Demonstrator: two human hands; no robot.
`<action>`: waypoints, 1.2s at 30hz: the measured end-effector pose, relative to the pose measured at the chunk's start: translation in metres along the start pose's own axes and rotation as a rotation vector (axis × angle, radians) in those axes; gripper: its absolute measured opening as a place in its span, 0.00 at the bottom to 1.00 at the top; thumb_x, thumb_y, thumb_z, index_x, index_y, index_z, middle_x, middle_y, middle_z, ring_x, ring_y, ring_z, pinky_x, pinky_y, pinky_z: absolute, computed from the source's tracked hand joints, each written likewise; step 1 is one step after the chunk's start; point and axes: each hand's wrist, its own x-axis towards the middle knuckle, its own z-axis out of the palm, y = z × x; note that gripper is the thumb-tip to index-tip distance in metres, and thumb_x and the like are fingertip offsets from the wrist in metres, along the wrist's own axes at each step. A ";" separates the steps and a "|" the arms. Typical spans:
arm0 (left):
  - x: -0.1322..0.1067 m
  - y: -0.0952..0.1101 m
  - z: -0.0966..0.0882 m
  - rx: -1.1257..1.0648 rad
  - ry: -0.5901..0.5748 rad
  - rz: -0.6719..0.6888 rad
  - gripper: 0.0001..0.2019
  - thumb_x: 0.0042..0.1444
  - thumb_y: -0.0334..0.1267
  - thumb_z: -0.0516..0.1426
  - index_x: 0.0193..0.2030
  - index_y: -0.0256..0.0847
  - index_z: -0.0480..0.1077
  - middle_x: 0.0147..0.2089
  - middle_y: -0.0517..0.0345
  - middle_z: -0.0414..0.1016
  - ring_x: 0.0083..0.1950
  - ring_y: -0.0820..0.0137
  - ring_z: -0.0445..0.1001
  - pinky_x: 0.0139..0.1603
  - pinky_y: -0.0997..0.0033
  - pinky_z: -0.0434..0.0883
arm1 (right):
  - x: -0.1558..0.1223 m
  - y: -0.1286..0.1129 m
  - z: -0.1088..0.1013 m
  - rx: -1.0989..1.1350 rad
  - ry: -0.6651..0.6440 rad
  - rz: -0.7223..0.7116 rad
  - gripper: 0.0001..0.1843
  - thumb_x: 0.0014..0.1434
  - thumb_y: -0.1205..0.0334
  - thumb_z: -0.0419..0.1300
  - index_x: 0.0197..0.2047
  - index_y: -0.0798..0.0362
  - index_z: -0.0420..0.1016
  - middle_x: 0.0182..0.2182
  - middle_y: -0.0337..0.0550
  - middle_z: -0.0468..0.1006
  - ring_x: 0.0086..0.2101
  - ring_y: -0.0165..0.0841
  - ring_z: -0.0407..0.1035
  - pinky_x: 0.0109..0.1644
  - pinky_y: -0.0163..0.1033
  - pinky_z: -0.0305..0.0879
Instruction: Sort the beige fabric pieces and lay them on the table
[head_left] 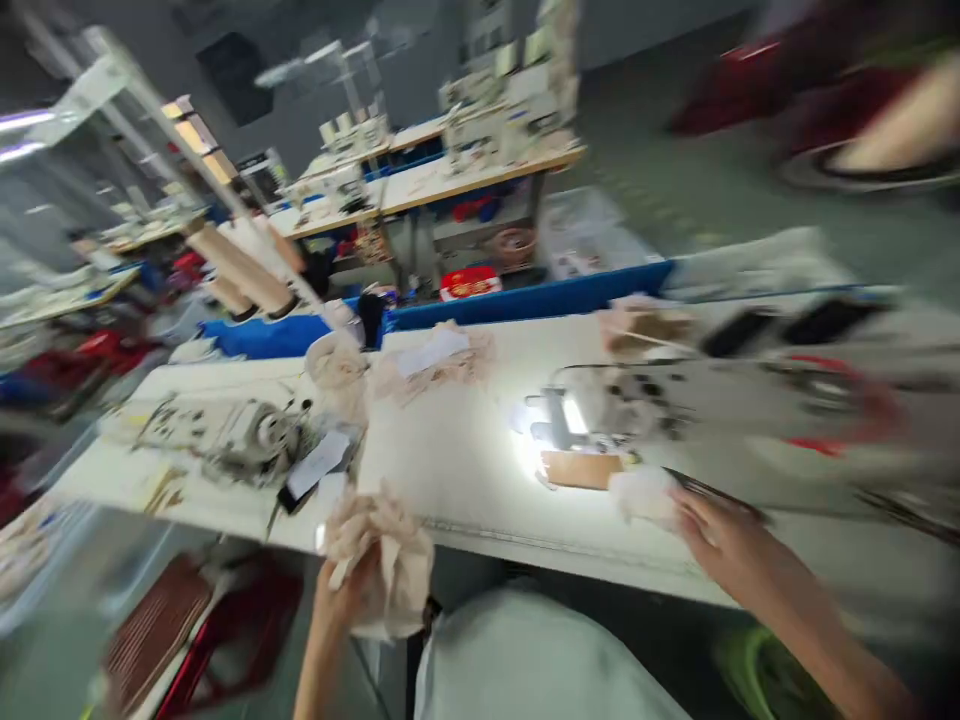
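Observation:
My left hand point(351, 585) is closed on a crumpled bundle of beige fabric point(394, 565) at the front edge of the sewing table. My right hand point(709, 520) pinches a small white piece of cloth point(643, 496), blurred by motion. That cloth lies close to a tan strip point(581, 469) at the base of a sewing machine point(637, 405), whose lamp lights the tabletop. A dark, thin object point(716, 492) passes behind my right hand; its kind is unclear. More beige fabric pieces point(442, 360) rest at the table's back edge.
A second sewing machine point(247, 432) stands on the left, with a dark phone-like object point(319, 468) beside it. Thread cones point(244, 270) hang on a rack at upper left. A red stool point(225, 630) stands at lower left, and a green bin point(769, 670) at lower right.

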 end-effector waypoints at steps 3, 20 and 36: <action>-0.002 -0.002 0.021 0.033 -0.178 0.000 0.16 0.47 0.47 0.65 0.39 0.39 0.77 0.43 0.48 0.79 0.47 0.54 0.76 0.54 0.57 0.73 | -0.003 -0.056 0.046 0.201 -0.366 -0.270 0.11 0.64 0.52 0.54 0.48 0.42 0.69 0.36 0.45 0.77 0.34 0.40 0.75 0.30 0.37 0.72; -0.015 -0.026 0.026 0.084 0.027 0.028 0.17 0.57 0.45 0.56 0.50 0.39 0.72 0.53 0.50 0.76 0.54 0.59 0.73 0.59 0.60 0.69 | 0.017 -0.193 0.177 0.184 -0.466 -0.705 0.05 0.59 0.65 0.47 0.34 0.50 0.63 0.29 0.38 0.71 0.25 0.32 0.66 0.26 0.35 0.62; 0.038 -0.004 -0.023 0.411 -0.752 0.182 0.16 0.53 0.41 0.63 0.47 0.39 0.72 0.45 0.56 0.78 0.45 0.67 0.75 0.50 0.73 0.69 | 0.044 -0.227 0.214 0.338 -1.347 -0.398 0.67 0.45 0.46 0.68 0.72 0.55 0.25 0.59 0.57 0.62 0.55 0.52 0.61 0.61 0.57 0.58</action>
